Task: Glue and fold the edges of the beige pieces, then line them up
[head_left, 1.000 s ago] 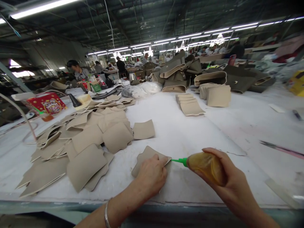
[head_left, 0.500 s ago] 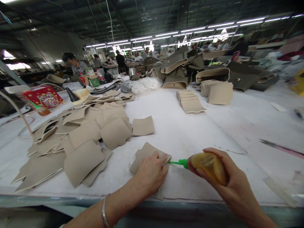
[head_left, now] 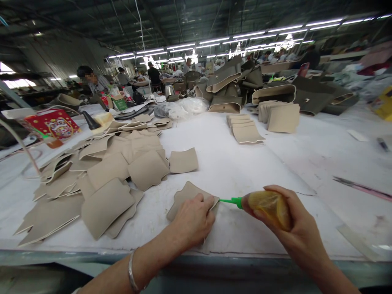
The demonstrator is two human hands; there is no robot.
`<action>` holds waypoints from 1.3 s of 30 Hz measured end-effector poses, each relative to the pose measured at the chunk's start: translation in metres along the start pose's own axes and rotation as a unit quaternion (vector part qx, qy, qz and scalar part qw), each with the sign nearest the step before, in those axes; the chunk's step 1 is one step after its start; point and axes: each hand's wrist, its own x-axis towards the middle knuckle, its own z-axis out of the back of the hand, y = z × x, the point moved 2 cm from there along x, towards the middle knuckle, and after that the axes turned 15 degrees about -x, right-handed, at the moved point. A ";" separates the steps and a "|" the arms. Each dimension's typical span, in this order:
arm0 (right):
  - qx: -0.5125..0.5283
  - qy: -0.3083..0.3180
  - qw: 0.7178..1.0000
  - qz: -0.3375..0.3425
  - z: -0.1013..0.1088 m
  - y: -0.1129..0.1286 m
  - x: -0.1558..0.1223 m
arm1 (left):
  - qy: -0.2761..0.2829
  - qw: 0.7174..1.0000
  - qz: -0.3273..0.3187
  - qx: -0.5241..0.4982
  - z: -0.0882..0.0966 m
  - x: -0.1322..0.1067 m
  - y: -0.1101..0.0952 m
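My left hand (head_left: 193,222) presses down on a beige cut piece (head_left: 185,194) lying near the front edge of the white table (head_left: 232,163), fingers curled at the piece's right edge. My right hand (head_left: 288,224) is wrapped round a yellowish glue bottle (head_left: 269,205). The bottle's green nozzle (head_left: 232,201) points left and its tip meets the right edge of the piece, just beside my left fingertips. A silver bangle sits on my left wrist.
A big loose heap of beige pieces (head_left: 104,171) covers the table's left. One single piece (head_left: 183,160) lies beyond my hands. Stacked pieces (head_left: 245,130) and olive bags (head_left: 226,85) stand at the back. A red box (head_left: 52,124) sits far left. Other people work in the distance.
Both hands have held their grip and stayed at the piece's right edge. The camera view drifted slightly, so the table's contents sit a little higher and to the left.
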 end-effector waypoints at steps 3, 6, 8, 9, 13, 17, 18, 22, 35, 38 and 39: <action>0.030 0.040 0.999 -0.006 -0.002 -0.002 -0.003 | 0.000 1.000 -0.003 0.006 0.001 0.000 0.000; 0.067 0.082 0.994 -0.019 -0.002 -0.003 -0.002 | -0.004 1.000 -0.012 0.005 0.002 -0.001 0.001; 0.067 0.067 0.995 -0.029 -0.001 -0.005 0.001 | -0.005 1.000 -0.021 0.000 0.002 -0.002 0.002; 0.061 0.052 0.996 -0.033 0.000 -0.006 0.003 | -0.006 1.000 -0.023 -0.002 0.003 -0.002 0.003; 0.056 0.056 0.996 -0.034 0.000 -0.006 0.002 | -0.002 1.000 -0.022 -0.006 0.002 -0.002 0.005; 0.094 0.111 0.988 -0.043 -0.001 -0.004 -0.004 | -0.001 0.999 -0.029 -0.019 0.001 -0.001 0.007; 0.095 0.105 0.989 -0.048 0.000 -0.004 -0.005 | -0.001 0.999 -0.030 -0.022 0.001 -0.002 0.007; 0.084 0.075 0.992 -0.051 0.001 -0.004 -0.006 | 0.005 0.999 -0.027 -0.038 0.002 -0.002 0.009; 0.131 0.134 0.981 -0.046 -0.004 0.001 -0.023 | 0.006 0.999 -0.026 -0.028 0.000 -0.004 0.010; 0.130 0.109 0.984 -0.054 -0.004 0.003 -0.028 | 0.008 0.999 -0.022 -0.027 0.000 -0.003 0.011; 0.133 0.111 0.983 -0.054 -0.004 0.004 -0.029 | 0.009 0.999 -0.022 -0.028 0.000 -0.003 0.011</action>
